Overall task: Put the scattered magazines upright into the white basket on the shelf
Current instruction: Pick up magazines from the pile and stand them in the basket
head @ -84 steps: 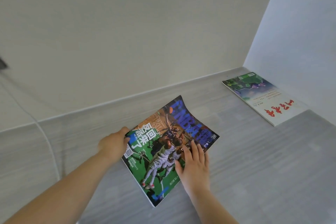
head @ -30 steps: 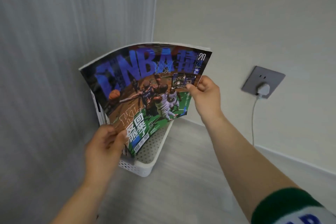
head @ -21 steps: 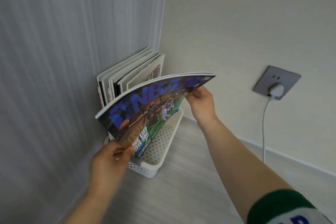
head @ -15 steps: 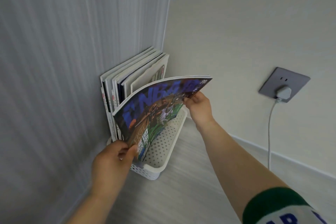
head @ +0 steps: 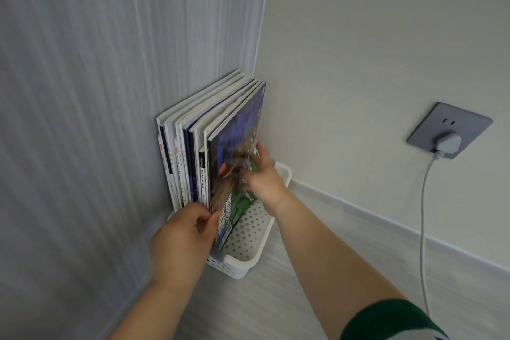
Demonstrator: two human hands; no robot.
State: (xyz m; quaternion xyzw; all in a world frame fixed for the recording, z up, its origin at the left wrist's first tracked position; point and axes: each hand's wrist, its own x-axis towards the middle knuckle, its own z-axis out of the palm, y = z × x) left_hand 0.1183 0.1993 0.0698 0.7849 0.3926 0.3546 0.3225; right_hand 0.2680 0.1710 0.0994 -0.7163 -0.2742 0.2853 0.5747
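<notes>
The basketball magazine (head: 240, 132) stands nearly upright in the white perforated basket (head: 237, 269), at the right end of a row of several upright magazines (head: 179, 143). My left hand (head: 182, 240) pinches its near lower edge between thumb and fingers. My right hand (head: 263, 176) lies against the cover, fingers pressing it toward the row. The basket sits in the shelf's left back corner, its right half holding nothing.
A grey wall socket (head: 452, 125) with a white plug (head: 447, 145) is on the back wall, and its cable (head: 423, 215) hangs down to the shelf at the right. The left side panel (head: 82, 118) stands close beside the basket.
The basketball magazine was lifted off the shelf, carried to the basket, swung from tilted to upright and lowered against the row. My right hand moved from its top edge to the cover.
</notes>
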